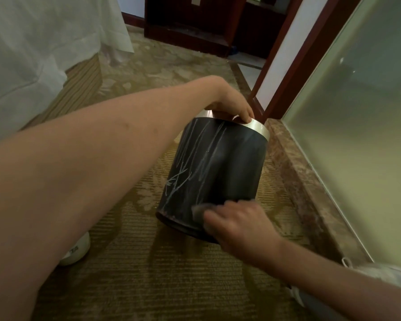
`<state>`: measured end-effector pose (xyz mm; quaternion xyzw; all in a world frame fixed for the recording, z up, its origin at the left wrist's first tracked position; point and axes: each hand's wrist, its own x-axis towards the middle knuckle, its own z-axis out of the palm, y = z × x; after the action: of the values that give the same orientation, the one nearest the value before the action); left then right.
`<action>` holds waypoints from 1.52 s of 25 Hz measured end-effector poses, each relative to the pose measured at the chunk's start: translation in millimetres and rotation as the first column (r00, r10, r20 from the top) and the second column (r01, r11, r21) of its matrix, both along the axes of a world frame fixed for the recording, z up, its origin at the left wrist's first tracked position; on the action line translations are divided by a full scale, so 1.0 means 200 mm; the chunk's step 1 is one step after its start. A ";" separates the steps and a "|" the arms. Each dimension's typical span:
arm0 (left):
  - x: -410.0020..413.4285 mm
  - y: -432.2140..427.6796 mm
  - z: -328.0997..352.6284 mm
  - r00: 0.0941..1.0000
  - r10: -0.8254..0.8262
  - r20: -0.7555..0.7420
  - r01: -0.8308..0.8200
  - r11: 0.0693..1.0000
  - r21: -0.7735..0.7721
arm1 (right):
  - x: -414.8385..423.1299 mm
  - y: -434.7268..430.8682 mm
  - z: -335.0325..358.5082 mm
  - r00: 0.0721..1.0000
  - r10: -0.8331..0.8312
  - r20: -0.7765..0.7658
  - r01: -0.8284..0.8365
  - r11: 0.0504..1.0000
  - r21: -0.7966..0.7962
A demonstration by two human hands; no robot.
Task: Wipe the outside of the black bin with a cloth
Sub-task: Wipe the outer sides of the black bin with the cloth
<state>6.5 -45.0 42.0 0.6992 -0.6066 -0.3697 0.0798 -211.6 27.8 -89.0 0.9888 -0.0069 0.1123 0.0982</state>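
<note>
**One bin, one cloth, two hands at work**

Head view: one black bin sits tilted on the carpet. The left hand clamps its metal rim, likely steadying it. The right hand presses one grey cloth against the lower wall, fingers closed over it.

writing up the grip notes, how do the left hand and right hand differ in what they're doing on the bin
The left hand grips the silver rim at the top of the black bin; the right hand is down near its base. The left hand touches the bin bare, while the right hand presses a cloth against the side. Both are in contact with the tilted bin.
</note>
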 end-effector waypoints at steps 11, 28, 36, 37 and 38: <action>-0.05 -0.05 -0.03 0.999 0.002 0.050 0.000 0.999 -0.043 | 0.02 -0.08 0.06 0.984 -0.124 0.130 0.122 0.992 0.023; -0.12 -0.12 -0.06 0.995 0.005 0.102 0.003 0.997 -0.077 | 0.00 0.04 0.04 0.982 -0.041 -0.184 0.054 0.996 0.067; -0.12 -0.14 -0.06 0.986 -0.019 0.164 0.033 0.996 -0.087 | 0.06 -0.09 0.10 0.982 -0.178 0.059 0.179 0.984 -0.013; -0.13 -0.14 -0.07 0.989 -0.023 0.146 0.034 0.997 -0.071 | 0.02 0.00 0.03 0.998 -0.039 -0.050 0.039 0.999 -0.004; -0.14 -0.13 -0.06 0.991 -0.027 0.135 0.036 0.997 -0.064 | -0.01 0.05 -0.01 0.987 0.060 -0.149 -0.061 0.998 -0.003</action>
<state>-21.0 -71.4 29.5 0.7097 -0.6335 -0.3030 0.0562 -213.7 37.8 -90.7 0.9938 0.0307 0.0413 0.0986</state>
